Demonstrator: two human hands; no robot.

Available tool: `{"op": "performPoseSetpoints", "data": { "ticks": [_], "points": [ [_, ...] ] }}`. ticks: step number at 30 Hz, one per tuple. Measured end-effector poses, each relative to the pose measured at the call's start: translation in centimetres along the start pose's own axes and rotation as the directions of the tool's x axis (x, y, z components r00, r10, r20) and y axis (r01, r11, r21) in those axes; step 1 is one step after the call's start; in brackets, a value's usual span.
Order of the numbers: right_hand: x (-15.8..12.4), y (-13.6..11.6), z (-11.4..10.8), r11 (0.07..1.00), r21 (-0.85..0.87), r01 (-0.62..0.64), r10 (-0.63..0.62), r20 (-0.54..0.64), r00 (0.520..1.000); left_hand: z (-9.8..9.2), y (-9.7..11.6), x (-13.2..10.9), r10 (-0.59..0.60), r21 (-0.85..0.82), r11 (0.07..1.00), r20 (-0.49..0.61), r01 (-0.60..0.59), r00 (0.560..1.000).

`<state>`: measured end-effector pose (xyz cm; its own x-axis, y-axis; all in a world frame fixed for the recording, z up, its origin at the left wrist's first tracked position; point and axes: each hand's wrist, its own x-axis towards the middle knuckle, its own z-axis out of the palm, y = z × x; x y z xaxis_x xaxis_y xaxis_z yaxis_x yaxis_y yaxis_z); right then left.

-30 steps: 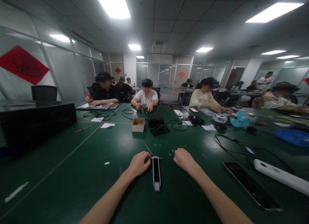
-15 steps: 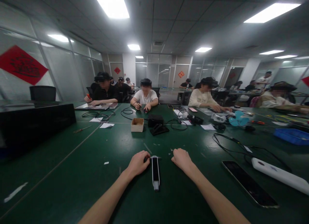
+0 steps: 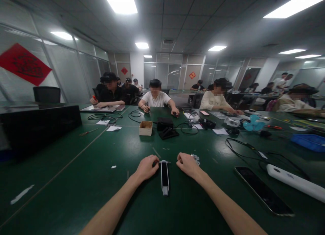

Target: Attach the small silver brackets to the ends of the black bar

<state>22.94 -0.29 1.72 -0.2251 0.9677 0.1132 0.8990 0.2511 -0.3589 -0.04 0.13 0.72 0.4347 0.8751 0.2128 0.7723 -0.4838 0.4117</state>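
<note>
Slim white stick-shaped device with a black face (image 3: 165, 177): it lies flat on the dark green table (image 3: 76, 181) in the lower middle of the frame, between the two hands. Its long axis runs straight up and down the picture, the far end level with the knuckles. The left hand (image 3: 147, 167) is the nearer one, loosely curled, its fingertips touching the device's far left corner; whether they pinch it I cannot tell. The right hand (image 3: 187, 164) is just beside the far end on the other side, also curled, its grip hidden. A few small pale parts (image 3: 195, 157) lie by its knuckles. Towards the lower right lie a black flat phone (image 3: 264, 190) and a long white power strip (image 3: 297, 182).
</note>
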Motion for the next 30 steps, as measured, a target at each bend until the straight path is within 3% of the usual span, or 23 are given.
{"op": "performPoseSetpoints", "data": {
  "ticks": [4, 10, 30],
  "points": [
    [-0.2, -0.8, 0.7, 0.983, 0.136, 0.125, -0.121, -0.037, 0.992, 0.1, 0.0, -0.1, 0.015, -0.001, 1.0, -0.019, -0.015, 1.0],
    [0.0, -0.5, 2.0, 0.955, 0.192, 0.225, -0.203, -0.126, 0.971, 0.3, -0.2, 0.0, -0.003, 0.01, 1.0, -0.014, 0.003, 1.0],
    [-0.6, -1.5, 1.5, 0.929, 0.32, 0.186, -0.169, -0.08, 0.982, 0.5, -0.5, -0.1, 0.029, 0.002, 1.0, -0.035, -0.029, 0.999]
  ]
}}
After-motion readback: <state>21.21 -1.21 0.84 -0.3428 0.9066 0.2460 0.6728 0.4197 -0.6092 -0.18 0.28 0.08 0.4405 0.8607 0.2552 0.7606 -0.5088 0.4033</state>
